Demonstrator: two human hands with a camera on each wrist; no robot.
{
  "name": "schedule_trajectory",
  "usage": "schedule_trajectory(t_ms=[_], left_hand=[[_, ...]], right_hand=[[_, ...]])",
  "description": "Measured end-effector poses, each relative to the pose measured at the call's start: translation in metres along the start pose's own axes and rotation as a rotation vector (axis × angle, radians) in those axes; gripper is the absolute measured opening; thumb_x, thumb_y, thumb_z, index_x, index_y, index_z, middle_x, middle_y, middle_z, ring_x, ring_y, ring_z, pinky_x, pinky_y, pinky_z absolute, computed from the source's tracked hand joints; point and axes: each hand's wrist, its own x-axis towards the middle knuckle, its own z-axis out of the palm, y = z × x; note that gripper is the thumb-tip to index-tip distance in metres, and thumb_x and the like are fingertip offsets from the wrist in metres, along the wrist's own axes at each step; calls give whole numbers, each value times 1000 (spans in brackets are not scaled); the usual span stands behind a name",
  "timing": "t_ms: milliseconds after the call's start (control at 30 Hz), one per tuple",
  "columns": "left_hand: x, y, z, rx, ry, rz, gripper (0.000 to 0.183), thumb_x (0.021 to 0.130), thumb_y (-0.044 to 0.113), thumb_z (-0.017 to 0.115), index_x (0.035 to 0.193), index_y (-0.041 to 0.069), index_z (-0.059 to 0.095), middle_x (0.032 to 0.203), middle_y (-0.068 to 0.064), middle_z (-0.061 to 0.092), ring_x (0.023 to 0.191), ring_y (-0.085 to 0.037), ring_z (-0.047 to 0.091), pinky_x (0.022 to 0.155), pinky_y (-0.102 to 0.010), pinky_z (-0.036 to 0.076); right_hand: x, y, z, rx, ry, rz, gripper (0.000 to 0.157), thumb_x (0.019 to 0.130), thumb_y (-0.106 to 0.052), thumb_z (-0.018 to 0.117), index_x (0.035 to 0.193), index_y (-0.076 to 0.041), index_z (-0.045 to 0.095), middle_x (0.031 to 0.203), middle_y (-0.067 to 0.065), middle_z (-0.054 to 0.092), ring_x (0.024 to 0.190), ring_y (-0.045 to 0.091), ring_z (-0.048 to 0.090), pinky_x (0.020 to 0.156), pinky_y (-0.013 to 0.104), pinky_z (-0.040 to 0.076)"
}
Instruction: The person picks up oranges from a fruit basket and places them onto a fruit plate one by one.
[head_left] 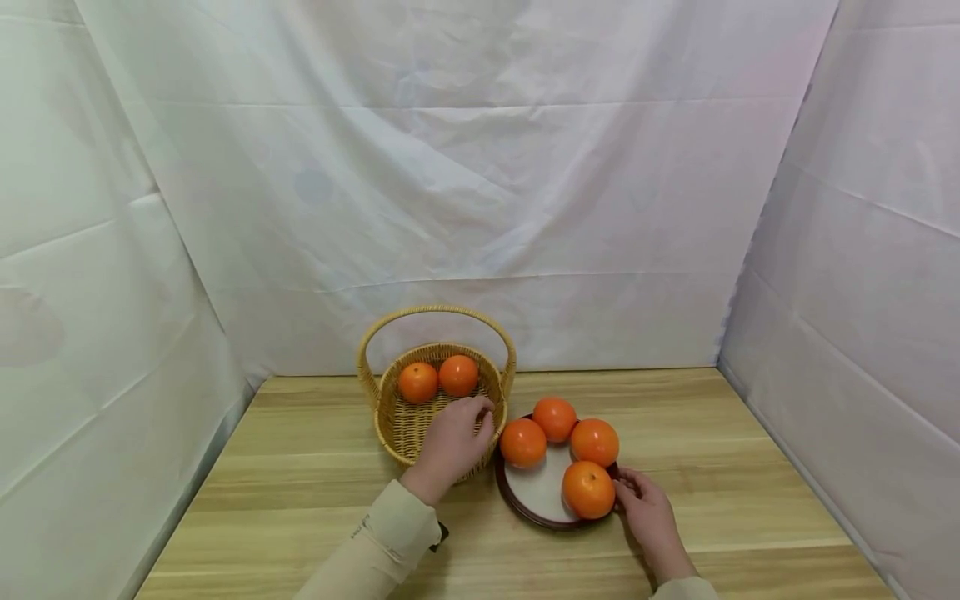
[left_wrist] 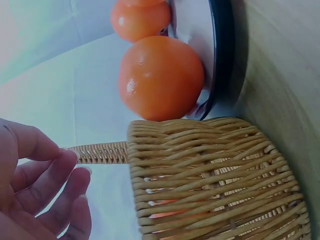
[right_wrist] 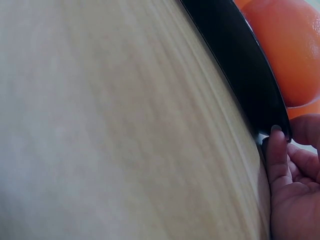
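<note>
My left hand (head_left: 453,437) is over the near right part of a wicker basket (head_left: 393,442). Its fingers are loosely bent with nothing between them; in the left wrist view the basket's handle (left_wrist: 102,152) passes behind the fingertips. Two oranges (head_left: 417,382) lie at the back inside the basket. My right hand (head_left: 651,521) pinches the right rim of a dark-edged plate (head_left: 536,500) with a pale inside. In the right wrist view, thumb and fingers are around the black rim (right_wrist: 250,75). Several oranges sit on the plate, the nearest orange (head_left: 588,490) right beside the right fingertips.
Basket and plate stand side by side on a wooden table (head_left: 300,467), the basket at the left. White cloth (head_left: 480,192) hangs behind the table and along both sides. The basket's arched handle (head_left: 435,308) stands upright.
</note>
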Motion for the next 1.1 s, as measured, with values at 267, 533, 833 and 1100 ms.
schedule_trajectory(t_ms=[267,533,833,1100], left_hand=[[4,3,-8,-107,-48,-22,9,97,14,63,99,15,72,90,4,73,78,-8,65,73,-26,56],[11,3,-18,-109,-58,-35,11,97,13,63,99,13,73,91,2,73,75,-7,64,71,-25,56],[21,-3,-29,-111,-69,-36,11,97,11,61,98,12,72,89,1,73,70,-6,61,68,-24,54],[34,-6,-37,-84,-89,-35,14,98,11,59,102,10,72,87,-1,72,64,-6,54,66,-26,52]], right_hand=[[1,5,-2,-12,-10,19,40,105,-15,52,139,6,52,129,24,61,105,15,62,80,21,55],[1,6,-2,-30,-10,9,41,104,-16,54,139,6,53,129,23,62,103,12,61,78,18,53],[2,6,-1,-32,-12,5,42,105,-17,53,140,6,52,131,24,61,107,16,61,78,17,52],[4,6,-1,-26,-14,-9,42,105,-18,53,140,6,53,131,24,61,106,14,61,78,17,53]])
